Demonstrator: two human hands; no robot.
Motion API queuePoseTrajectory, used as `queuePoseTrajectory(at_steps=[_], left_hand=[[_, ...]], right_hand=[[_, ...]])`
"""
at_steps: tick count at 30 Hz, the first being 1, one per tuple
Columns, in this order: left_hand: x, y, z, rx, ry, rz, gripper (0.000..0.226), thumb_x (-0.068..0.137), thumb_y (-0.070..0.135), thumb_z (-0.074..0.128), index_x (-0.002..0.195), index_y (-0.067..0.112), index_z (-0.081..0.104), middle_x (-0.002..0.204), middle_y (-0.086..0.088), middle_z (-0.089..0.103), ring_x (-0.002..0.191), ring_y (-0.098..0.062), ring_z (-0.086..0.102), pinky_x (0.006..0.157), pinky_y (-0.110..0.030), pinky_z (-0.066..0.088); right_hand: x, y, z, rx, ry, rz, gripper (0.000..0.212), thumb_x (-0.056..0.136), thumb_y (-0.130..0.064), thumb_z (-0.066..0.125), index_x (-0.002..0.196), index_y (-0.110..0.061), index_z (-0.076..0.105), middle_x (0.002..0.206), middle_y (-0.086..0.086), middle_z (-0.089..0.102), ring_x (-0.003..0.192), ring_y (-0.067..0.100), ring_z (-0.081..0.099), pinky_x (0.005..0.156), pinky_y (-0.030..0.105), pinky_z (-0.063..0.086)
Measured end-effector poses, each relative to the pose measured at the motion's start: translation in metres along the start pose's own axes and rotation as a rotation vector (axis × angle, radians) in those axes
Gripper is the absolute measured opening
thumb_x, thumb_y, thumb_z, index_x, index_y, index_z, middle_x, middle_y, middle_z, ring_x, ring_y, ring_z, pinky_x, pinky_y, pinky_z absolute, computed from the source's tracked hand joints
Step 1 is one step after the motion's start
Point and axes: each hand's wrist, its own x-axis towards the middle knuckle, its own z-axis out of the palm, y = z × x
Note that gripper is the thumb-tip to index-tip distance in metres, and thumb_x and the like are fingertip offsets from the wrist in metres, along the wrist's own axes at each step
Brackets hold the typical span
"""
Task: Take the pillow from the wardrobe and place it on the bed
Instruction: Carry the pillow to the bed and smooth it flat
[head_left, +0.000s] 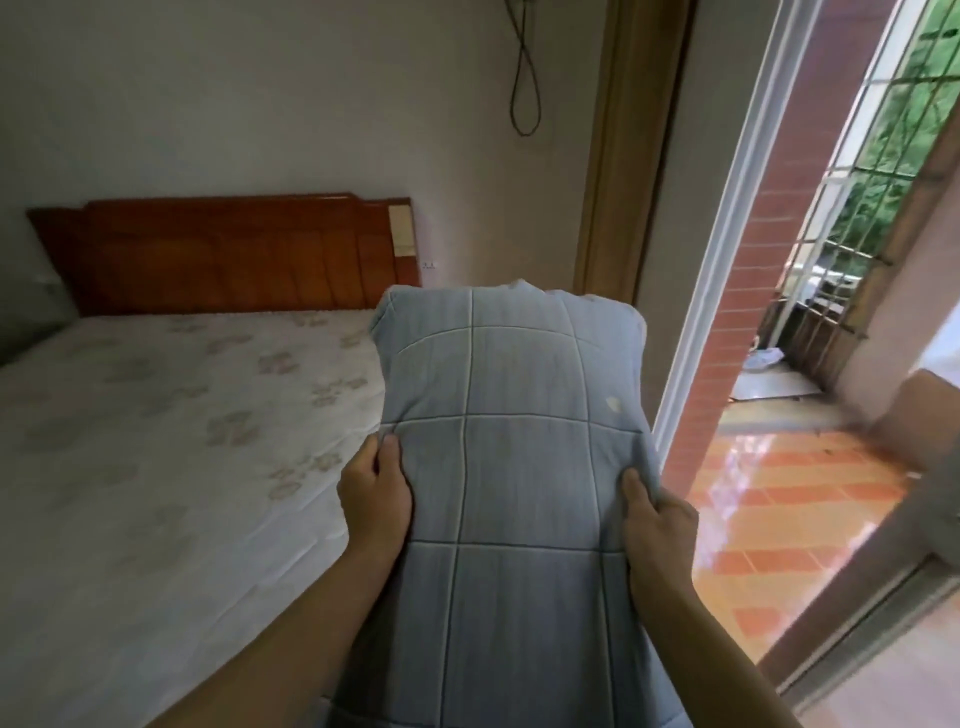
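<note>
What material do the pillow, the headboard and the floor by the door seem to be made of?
Pillow: soft woven fabric, matte pale blue, probably cotton; it has stitched grid seams and dents where both hands grip it.
Headboard: wood or wood veneer, reddish-brown with a slight sheen; panel grooves show.
Floor: glazed tile, likely ceramic, orange and cream; it reflects daylight brightly.

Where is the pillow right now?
In the head view, the pillow is held up between the left hand and right hand, just right of the bed, not on it.
</note>
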Motion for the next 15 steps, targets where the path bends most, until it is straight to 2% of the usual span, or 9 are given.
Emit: queuePoseTrajectory(at_steps=[3, 8, 15], left_hand=[[0.011, -0.002, 0.010, 0.022, 0.067, -0.011, 0.044, 0.098, 0.015, 0.049, 0.057, 0.019, 0.035, 0.055, 0.005, 0.043, 0.054, -0.007, 0.037, 0.054, -0.028, 0.030], [0.049, -0.005, 0.015, 0.066, 0.178, 0.017, 0.044, 0.098, 0.015, 0.049, 0.058, 0.020, 0.032, 0.055, 0.004, 0.039, 0.053, -0.007, 0.033, 0.051, -0.023, 0.027], [0.122, -0.049, 0.014, 0.125, 0.343, -0.085, 0.042, 0.098, 0.014, 0.048, 0.059, 0.016, 0.033, 0.055, -0.001, 0.038, 0.054, -0.013, 0.033, 0.052, -0.030, 0.024]], right_hand=[[0.034, 0.005, 0.016, 0.015, -0.080, 0.012, 0.037, 0.093, -0.033, 0.060, 0.063, -0.013, 0.063, 0.066, 0.006, 0.063, 0.065, 0.021, 0.058, 0.058, 0.029, 0.045], [0.081, -0.003, 0.067, 0.042, -0.176, 0.024, 0.037, 0.092, -0.035, 0.062, 0.060, -0.015, 0.062, 0.060, -0.001, 0.061, 0.060, 0.016, 0.056, 0.052, 0.026, 0.040], [0.120, -0.014, 0.166, 0.017, -0.404, 0.049, 0.027, 0.094, -0.034, 0.058, 0.078, -0.013, 0.065, 0.080, 0.004, 0.068, 0.077, 0.018, 0.064, 0.066, 0.031, 0.052]])
